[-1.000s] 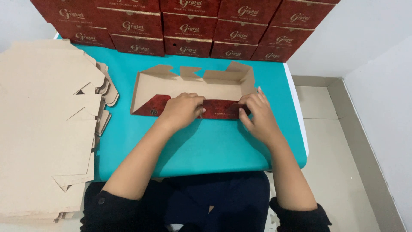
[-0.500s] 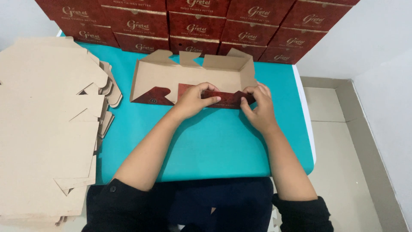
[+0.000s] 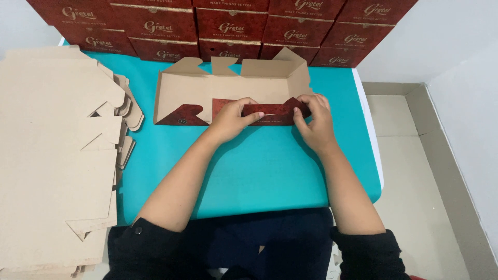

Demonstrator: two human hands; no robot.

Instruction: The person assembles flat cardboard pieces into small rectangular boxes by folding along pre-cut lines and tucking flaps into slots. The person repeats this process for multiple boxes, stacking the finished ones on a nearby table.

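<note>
Both hands are on the box: the left hand (image 3: 232,118) is pinched shut on the dark red front flap of the half-folded box (image 3: 228,91), thumb and fingers closed on the flap's upper edge, and the right hand (image 3: 314,120) is clamped on the same flap at its right end, where a pointed red corner tab sticks up. The box lies flat on the turquoise table (image 3: 259,166), brown inside facing up, just in front of the stacked red boxes (image 3: 228,26) that line the table's far edge. As I judge it, the folding is only partly along: the back wall with its three tabs stands up, the right end wall is raised, and the front flap is being turned inward, but the left end of the box lies open and flat, its red corner piece not yet tucked, and no lid is closed. So this box looks less than half formed. Left of the box, on the same table, a tall pile of flat brown cardboard blanks (image 3: 52,155) waits unfolded, well apart from the hands, which suggests a good deal of work remains beyond this one, while the finished red boxes behind the box show many are done
</note>
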